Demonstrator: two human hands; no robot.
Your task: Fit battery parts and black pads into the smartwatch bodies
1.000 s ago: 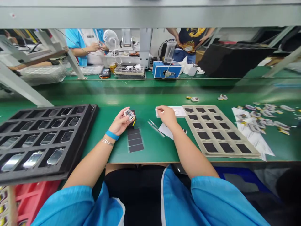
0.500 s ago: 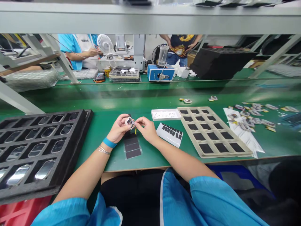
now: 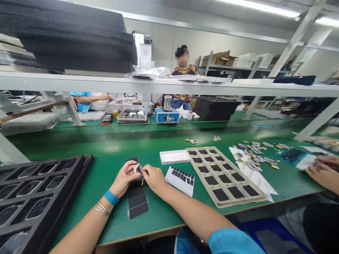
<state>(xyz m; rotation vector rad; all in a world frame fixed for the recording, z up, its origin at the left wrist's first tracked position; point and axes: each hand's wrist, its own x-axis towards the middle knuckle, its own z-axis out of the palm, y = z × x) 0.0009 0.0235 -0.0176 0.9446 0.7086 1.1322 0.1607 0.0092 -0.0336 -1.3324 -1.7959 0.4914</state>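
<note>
Both hands, left hand [image 3: 124,178] and right hand [image 3: 153,179], pinch together on a small pale electronic part [image 3: 138,168] with a yellow tab, above black strips [image 3: 137,201] on the near green bench [image 3: 106,148]

The left hand [image 3: 124,180] carries a bright blue wristband [image 3: 111,197] and thin silver bangles [image 3: 102,209]; the right hand [image 3: 155,179] is bare, with a light-blue short sleeve [image 3: 233,241] above.

Small white part [image 3: 138,168], above dark strip [image 3: 137,203]
</note>
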